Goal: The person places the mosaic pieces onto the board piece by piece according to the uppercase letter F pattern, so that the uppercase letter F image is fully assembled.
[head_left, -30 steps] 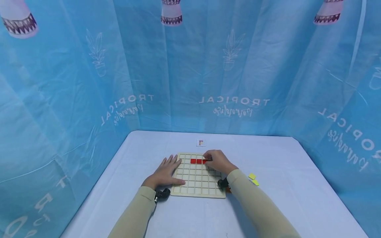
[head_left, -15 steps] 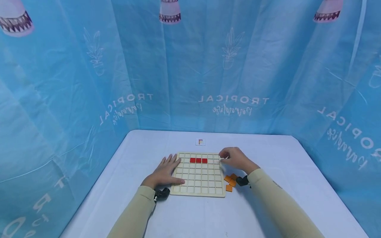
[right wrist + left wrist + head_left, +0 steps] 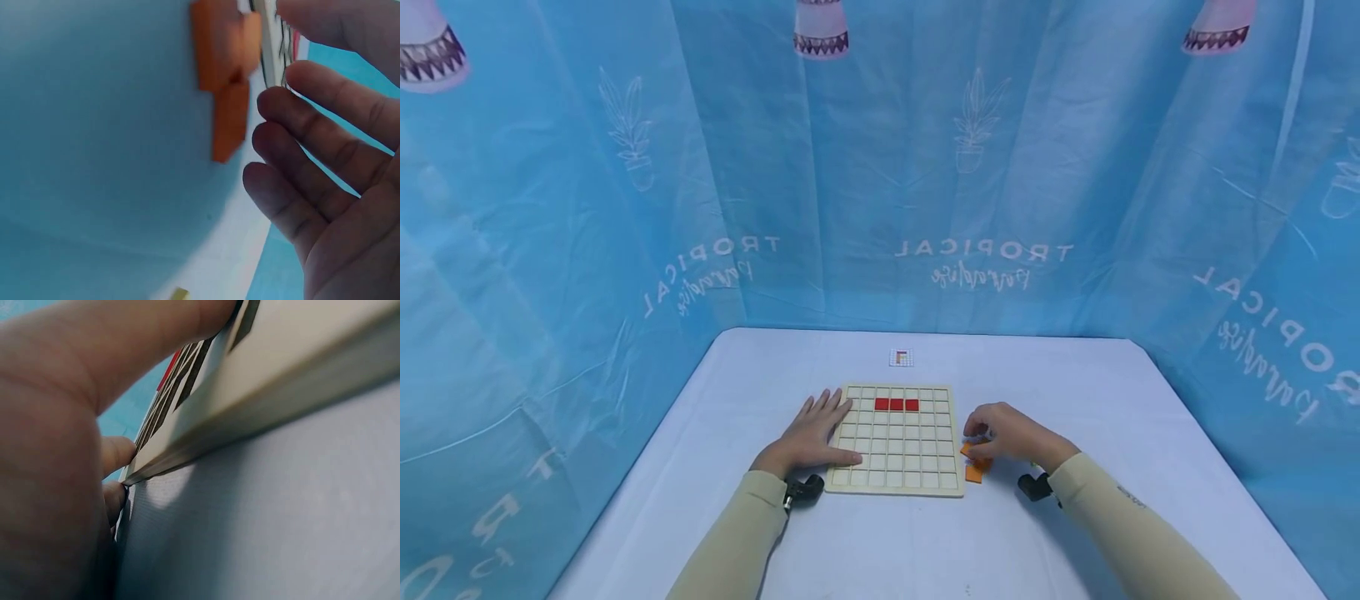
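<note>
A pale wooden grid board (image 3: 904, 450) lies on the white table, with three red tiles (image 3: 897, 405) in a row in its upper squares. My left hand (image 3: 805, 440) rests on the board's left edge, fingers spread. In the left wrist view, the thumb (image 3: 150, 344) reaches over the board's rim. To the right of the board, my right hand (image 3: 1011, 433) hovers over several orange tiles (image 3: 973, 474) and partly hides them. Its fingers are loosely bent and hold nothing in the right wrist view, apart from the orange tiles (image 3: 230, 122).
A small printed card (image 3: 901, 357) with a grid pattern lies behind the board. A bit of yellow (image 3: 180, 294) shows near the right wrist. Blue printed curtains (image 3: 880, 167) surround the table's far and side edges.
My right hand left the row of red tiles, where the third now shows uncovered, and moved right and nearer to the orange tiles. The left hand stayed on the board.
</note>
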`<state>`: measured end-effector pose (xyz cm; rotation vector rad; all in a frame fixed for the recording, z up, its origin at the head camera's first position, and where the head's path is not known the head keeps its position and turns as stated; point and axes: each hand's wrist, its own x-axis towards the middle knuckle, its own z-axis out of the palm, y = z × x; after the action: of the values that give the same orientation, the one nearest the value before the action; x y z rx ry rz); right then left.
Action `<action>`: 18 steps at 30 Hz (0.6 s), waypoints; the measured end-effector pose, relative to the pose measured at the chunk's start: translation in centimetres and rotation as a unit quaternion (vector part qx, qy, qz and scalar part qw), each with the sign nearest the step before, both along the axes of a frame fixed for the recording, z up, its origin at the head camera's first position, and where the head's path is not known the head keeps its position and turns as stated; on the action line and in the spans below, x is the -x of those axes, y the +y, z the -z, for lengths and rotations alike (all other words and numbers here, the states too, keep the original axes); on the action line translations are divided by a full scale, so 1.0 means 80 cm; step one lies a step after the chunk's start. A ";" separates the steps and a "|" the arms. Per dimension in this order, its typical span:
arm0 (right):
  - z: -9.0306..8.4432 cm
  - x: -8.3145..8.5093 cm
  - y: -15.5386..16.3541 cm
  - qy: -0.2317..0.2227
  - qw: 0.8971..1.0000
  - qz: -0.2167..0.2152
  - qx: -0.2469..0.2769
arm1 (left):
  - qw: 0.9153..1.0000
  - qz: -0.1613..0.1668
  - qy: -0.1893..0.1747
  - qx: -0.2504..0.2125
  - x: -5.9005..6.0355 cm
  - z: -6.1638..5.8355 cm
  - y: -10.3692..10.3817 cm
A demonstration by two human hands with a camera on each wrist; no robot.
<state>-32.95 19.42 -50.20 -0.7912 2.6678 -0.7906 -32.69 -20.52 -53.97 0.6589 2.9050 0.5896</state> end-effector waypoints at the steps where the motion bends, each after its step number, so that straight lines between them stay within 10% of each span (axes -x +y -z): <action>1: 0.002 -0.002 -0.001 0.003 1.000 -0.004 0.000 | 1.000 -0.001 0.000 0.002 0.000 0.000 0.000; 18: 0.011 -0.011 -0.019 0.028 0.999 0.022 -0.025 | 1.000 0.000 0.001 0.000 0.001 0.002 -0.001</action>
<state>-32.04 17.92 -51.12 -0.7557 2.7520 -0.7193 -32.73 -20.60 -54.12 0.6604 2.9055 0.5903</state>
